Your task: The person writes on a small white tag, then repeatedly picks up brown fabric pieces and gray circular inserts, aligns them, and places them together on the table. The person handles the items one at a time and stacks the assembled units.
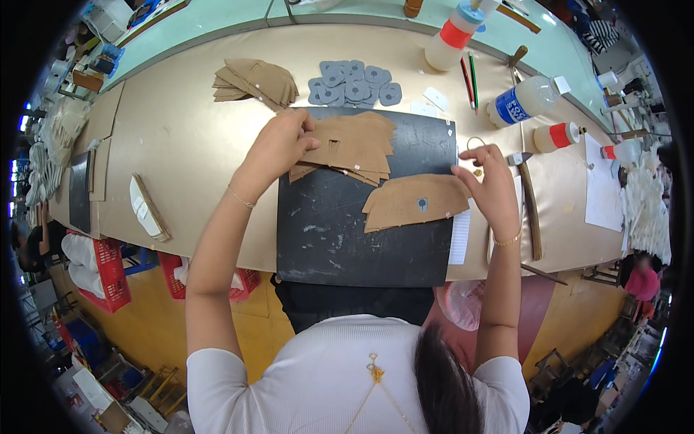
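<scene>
My left hand (282,145) is at the left edge of the far brown stack (361,137), thumb and fingers bent over it; I cannot tell whether I am pinching a piece or only resting on the pile. The stack lies fanned on the black board (347,246), toward its far side, and a small dark notch shows in its top piece. My right hand (496,192) is loose, thumb and forefinger parted, just beside the right end of the near brown pieces (394,202). These lie on the right part of the board, with a small grey patch (423,205) on top.

The board sits on the gold surface (217,145). Beyond it, to the far left, is another brown pile (260,78), and right of that a heap of grey pieces (354,85). A hammer (531,210) lies to my right, with a blue-labelled bottle (526,101) farther off.
</scene>
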{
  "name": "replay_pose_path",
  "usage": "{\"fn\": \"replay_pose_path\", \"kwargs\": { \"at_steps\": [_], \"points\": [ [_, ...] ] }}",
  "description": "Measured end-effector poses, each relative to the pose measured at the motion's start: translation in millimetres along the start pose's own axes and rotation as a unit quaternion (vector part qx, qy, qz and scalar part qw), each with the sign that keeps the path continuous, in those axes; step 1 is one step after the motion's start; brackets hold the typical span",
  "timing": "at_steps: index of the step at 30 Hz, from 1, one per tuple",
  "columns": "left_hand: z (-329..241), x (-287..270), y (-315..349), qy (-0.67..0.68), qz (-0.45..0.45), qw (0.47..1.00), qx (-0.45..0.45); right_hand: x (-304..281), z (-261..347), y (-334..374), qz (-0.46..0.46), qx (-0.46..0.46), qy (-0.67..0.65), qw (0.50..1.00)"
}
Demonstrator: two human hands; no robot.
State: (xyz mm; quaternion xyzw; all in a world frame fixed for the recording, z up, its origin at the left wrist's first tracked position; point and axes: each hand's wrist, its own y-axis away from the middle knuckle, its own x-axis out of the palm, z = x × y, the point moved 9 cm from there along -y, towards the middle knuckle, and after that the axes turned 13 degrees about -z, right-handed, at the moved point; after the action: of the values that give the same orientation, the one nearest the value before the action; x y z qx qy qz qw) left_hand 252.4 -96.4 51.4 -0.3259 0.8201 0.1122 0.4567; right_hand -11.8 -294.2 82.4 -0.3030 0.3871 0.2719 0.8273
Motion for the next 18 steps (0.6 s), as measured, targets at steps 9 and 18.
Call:
{"fn": "replay_pose_path", "kwargs": {
  "at_steps": [9,18],
  "points": [
    [-58.8,10.6,28.2,-0.175,-0.113,0.952,0.226,120.3,29.1,-97.8,0.03,-0.09,-0.008,0.995],
    [-109.6,18.9,71.6,0.005,-0.035,0.993,0.117,143.4,37.7,-108.6,0.046,-0.086,0.045,0.994]
  ]
}}
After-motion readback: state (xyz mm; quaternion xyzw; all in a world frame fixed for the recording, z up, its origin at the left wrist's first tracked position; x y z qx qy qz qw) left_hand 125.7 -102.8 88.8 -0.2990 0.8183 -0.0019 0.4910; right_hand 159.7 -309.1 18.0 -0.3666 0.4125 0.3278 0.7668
